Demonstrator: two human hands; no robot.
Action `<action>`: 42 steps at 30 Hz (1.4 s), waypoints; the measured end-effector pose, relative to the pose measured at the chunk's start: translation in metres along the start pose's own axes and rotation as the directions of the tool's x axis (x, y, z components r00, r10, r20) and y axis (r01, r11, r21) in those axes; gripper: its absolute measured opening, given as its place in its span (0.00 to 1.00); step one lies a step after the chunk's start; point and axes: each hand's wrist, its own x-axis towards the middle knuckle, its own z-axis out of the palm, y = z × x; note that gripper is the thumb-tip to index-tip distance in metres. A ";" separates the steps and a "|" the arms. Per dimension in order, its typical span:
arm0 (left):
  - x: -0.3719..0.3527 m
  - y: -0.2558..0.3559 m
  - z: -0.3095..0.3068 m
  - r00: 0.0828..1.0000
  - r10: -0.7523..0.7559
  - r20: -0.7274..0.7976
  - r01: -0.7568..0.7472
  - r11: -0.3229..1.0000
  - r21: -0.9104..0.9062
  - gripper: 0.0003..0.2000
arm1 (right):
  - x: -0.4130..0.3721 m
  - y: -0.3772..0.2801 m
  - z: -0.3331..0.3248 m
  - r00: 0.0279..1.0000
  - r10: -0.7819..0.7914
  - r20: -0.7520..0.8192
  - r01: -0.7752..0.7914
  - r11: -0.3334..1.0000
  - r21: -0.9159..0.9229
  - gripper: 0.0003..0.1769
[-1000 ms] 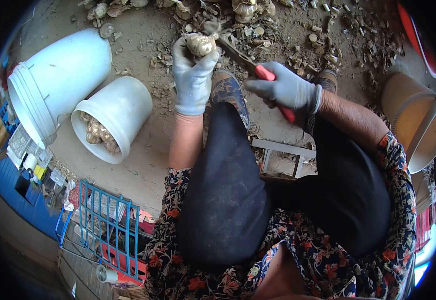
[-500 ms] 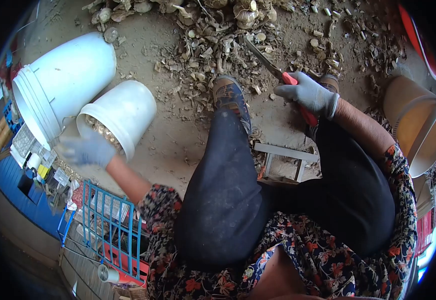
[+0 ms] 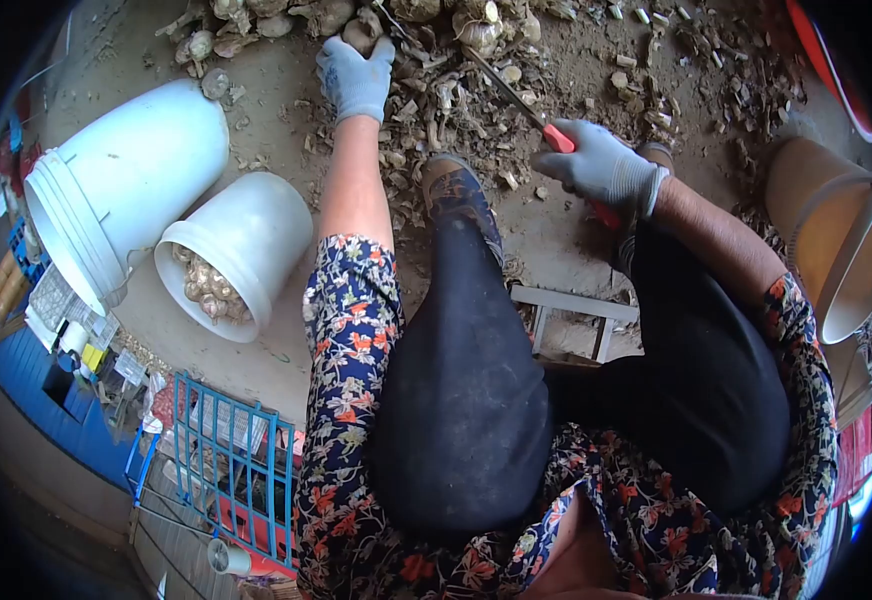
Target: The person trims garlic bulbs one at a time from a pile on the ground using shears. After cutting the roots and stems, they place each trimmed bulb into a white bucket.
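Note:
My left hand (image 3: 358, 82), in a grey work glove, is stretched out to the heap at the top. Its thumb and fingers close around a garlic bulb (image 3: 362, 32) at the heap's near edge. My right hand (image 3: 601, 165), gloved too, is wrapped round the red handle (image 3: 559, 139) of a knife above my right knee. The knife's long narrow blade (image 3: 508, 92) points up and left to the heap. More garlic bulbs (image 3: 483, 27) with dry stalks lie there. Garlic bulbs (image 3: 211, 288) also fill part of the smaller white bucket (image 3: 261, 225), tipped on its side.
A larger white bucket (image 3: 146, 150) lies beside the smaller one. Stalk cuttings (image 3: 446, 110) litter the ground before my shoes. At right stands a beige bucket (image 3: 826, 230). A metal stool frame (image 3: 576, 302) shows between my legs, a blue metal rack (image 3: 236, 450) at lower left.
My left hand has swung from the smaller bucket's mouth up to the heap and onto a garlic bulb. My right hand, still with the knife, has shifted slightly left.

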 end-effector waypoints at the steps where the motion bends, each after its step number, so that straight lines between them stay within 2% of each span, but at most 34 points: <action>1: 0.007 -0.003 0.007 0.997 0.032 -0.063 -0.036 0.997 -0.064 0.34 | 0.005 0.006 0.002 1.000 0.001 -0.002 -0.001 1.000 -0.004 0.19; 2: 0.012 -0.007 0.013 0.990 0.059 -0.131 -0.076 0.989 -0.128 0.34 | 0.013 0.016 0.004 0.985 -0.141 -0.095 0.122 0.976 -0.179 0.20; 3: 0.011 -0.004 0.009 0.990 0.054 -0.133 -0.072 0.988 -0.133 0.34 | 0.013 0.013 0.005 0.944 -0.291 -0.157 0.221 0.908 -0.357 0.21; 4: 0.012 -0.001 0.005 0.993 0.046 -0.109 -0.059 0.991 -0.118 0.33 | 0.012 0.011 0.001 0.973 -0.204 -0.102 0.155 0.918 -0.365 0.21; 5: 0.014 0.003 0.000 0.995 0.042 -0.086 -0.050 0.994 -0.100 0.33 | 0.011 0.007 -0.002 0.973 -0.206 -0.105 0.155 0.918 -0.365 0.21; 7: 0.003 0.004 -0.013 0.992 -0.049 -0.116 0.011 0.952 -0.307 0.31 | 0.013 0.002 -0.007 0.978 -0.181 -0.106 0.106 0.863 -0.494 0.23; 8: -0.002 0.004 -0.022 0.981 0.004 -0.194 -0.067 0.944 -0.322 0.28 | 0.015 0.001 -0.009 0.978 -0.180 -0.107 0.105 0.865 -0.490 0.23; 9: -0.009 0.007 -0.029 0.982 0.004 -0.189 -0.065 0.946 -0.318 0.28 | 0.018 0.001 -0.009 0.963 -0.231 -0.137 0.132 0.851 -0.507 0.22; 11: -0.027 0.019 -0.046 0.989 0.049 -0.138 -0.130 0.721 -0.680 0.26 | 0.024 -0.002 -0.007 0.945 -0.287 -0.158 0.166 0.834 -0.526 0.22; 14: -0.051 0.042 -0.078 0.989 0.123 -0.076 -0.142 0.733 -0.666 0.26 | 0.039 -0.003 -0.004 0.769 -0.602 -0.216 0.384 0.705 -0.597 0.21; 15: -0.056 0.045 -0.082 0.989 0.146 -0.032 -0.131 0.738 -0.662 0.26 | 0.041 -0.007 -0.003 0.772 -0.598 -0.214 0.381 0.705 -0.598 0.21; 16: -0.058 0.044 -0.081 0.989 0.145 0.036 -0.071 0.673 -0.736 0.24 | 0.044 -0.011 -0.002 0.746 -0.639 -0.188 0.427 0.675 -0.602 0.21; 17: -0.060 0.046 -0.082 0.989 0.144 0.040 -0.068 0.669 -0.740 0.24 | 0.046 -0.016 0.001 0.718 -0.677 -0.162 0.471 0.644 -0.603 0.22; 18: -0.061 0.046 -0.083 0.989 0.145 0.028 -0.092 0.754 -0.650 0.24 | 0.042 -0.025 0.001 0.815 -0.564 -0.135 0.437 0.750 -0.496 0.20; 19: -0.062 0.046 -0.084 0.989 0.148 0.014 -0.116 0.828 -0.549 0.23 | 0.038 -0.025 0.003 0.817 -0.561 -0.136 0.434 0.752 -0.495 0.20; 20: -0.063 0.045 -0.086 0.977 0.207 -0.051 -0.203 0.835 -0.511 0.23 | 0.035 -0.025 0.004 0.848 -0.515 -0.126 0.451 0.826 -0.339 0.18; 21: -0.066 0.045 -0.087 0.978 0.203 -0.054 -0.202 0.836 -0.510 0.23 | 0.031 -0.024 0.005 0.876 -0.472 -0.104 0.451 0.875 -0.173 0.16; 22: -0.070 0.045 -0.088 0.985 0.169 0.037 -0.086 0.663 -0.744 0.23 | 0.026 -0.022 0.003 0.883 -0.452 -0.128 0.428 0.887 -0.175 0.17; 23: -0.072 0.046 -0.090 0.978 0.164 0.131 0.049 0.429 -0.902 0.23 | 0.023 -0.015 0.004 0.852 -0.498 -0.159 0.468 0.862 -0.193 0.17; 24: -0.075 0.042 -0.092 0.958 0.214 0.191 0.123 0.295 -0.948 0.24 | 0.020 -0.013 0.001 0.880 -0.452 -0.148 0.419 0.884 -0.207 0.18; 25: -0.079 0.040 -0.090 0.958 0.215 0.192 0.123 0.296 -0.947 0.24 | 0.017 -0.012 -0.001 0.906 -0.399 -0.139 0.365 0.906 -0.216 0.19; 27: -0.090 0.039 -0.083 0.948 0.241 0.209 0.202 0.054 -0.978 0.26 | 0.010 -0.015 -0.003 0.916 -0.381 -0.126 0.336 0.900 -0.277 0.20; 28: -0.091 0.034 -0.077 0.904 0.379 0.197 0.238 -0.065 -0.969 0.29 | 0.008 -0.016 -0.005 0.924 -0.366 -0.114 0.310 0.888 -0.340 0.21; 29: -0.091 0.031 -0.074 0.904 0.379 0.197 0.239 -0.065 -0.969 0.29 | 0.008 -0.013 -0.005 0.924 -0.366 -0.113 0.310 0.888 -0.339 0.21; 31: -0.088 0.034 -0.076 0.870 0.477 0.122 0.220 -0.156 -0.963 0.32 | 0.011 -0.008 -0.004 0.869 -0.481 -0.113 0.348 0.759 -0.550 0.24; 32: -0.095 0.040 -0.080 0.910 0.394 0.131 0.168 -0.061 -0.984 0.35 | 0.008 -0.008 -0.003 0.836 -0.529 -0.148 0.350 0.720 -0.599 0.23; 33: -0.094 0.042 -0.084 0.910 0.394 0.131 0.167 -0.057 -0.984 0.35 | 0.007 -0.008 -0.003 0.835 -0.531 -0.148 0.352 0.721 -0.597 0.23; 35: -0.095 0.045 -0.088 0.942 0.328 0.068 0.033 0.112 -0.993 0.37 | 0.006 -0.007 -0.001 0.738 -0.651 -0.178 0.285 0.539 -0.792 0.23; 37: -0.096 0.049 -0.091 0.942 0.324 0.090 0.062 0.097 -0.993 0.38 | -0.001 -0.009 0.000 0.735 -0.650 -0.194 0.264 0.537 -0.801 0.23; 39: -0.097 0.053 -0.093 0.952 0.269 0.146 0.095 0.193 -0.977 0.37 | -0.003 -0.008 0.001 0.704 -0.662 -0.257 0.261 0.577 -0.774 0.22; 40: -0.100 0.056 -0.094 0.951 0.270 0.148 0.098 0.192 -0.976 0.37 | -0.005 -0.010 0.003 0.705 -0.660 -0.259 0.258 0.579 -0.774 0.22; 42: -0.108 0.067 -0.099 0.936 0.256 0.240 0.160 0.297 -0.941 0.36 | -0.005 -0.018 0.009 0.737 -0.606 -0.299 0.182 0.604 -0.776 0.23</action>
